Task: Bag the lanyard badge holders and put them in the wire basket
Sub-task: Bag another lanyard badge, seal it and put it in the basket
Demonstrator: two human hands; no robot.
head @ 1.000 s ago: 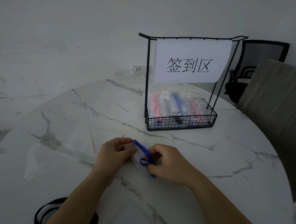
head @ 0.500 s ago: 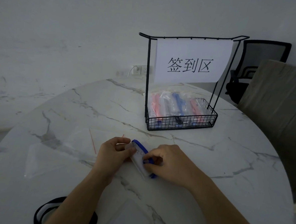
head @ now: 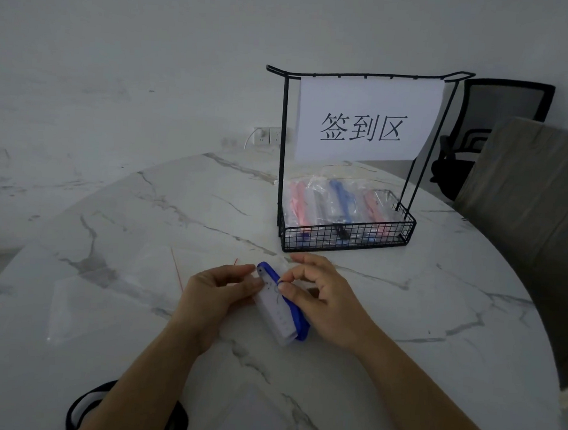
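Observation:
A clear badge holder (head: 275, 312) with a blue lanyard (head: 298, 318) wound along its right side is held just above the marble table (head: 402, 321). My left hand (head: 218, 294) grips its left edge near the top. My right hand (head: 320, 300) pinches the lanyard at the holder's upper right. The black wire basket (head: 346, 233) stands behind my hands and holds several bagged holders with pink, blue and black lanyards. Clear plastic bags (head: 111, 290) with a red seal line lie flat on the table left of my left hand.
A paper sign (head: 365, 120) hangs from the basket's tall frame. A grey chair back (head: 536, 203) and a black office chair (head: 491, 127) stand at the right. A black looped object (head: 81, 408) lies at the table's near edge. Another clear sleeve (head: 253, 415) lies between my forearms.
My right hand has lifted and shifted up along the holder, its fingers now pinching the lanyard near the top. The holder lies more lengthwise toward me. My left hand has barely moved.

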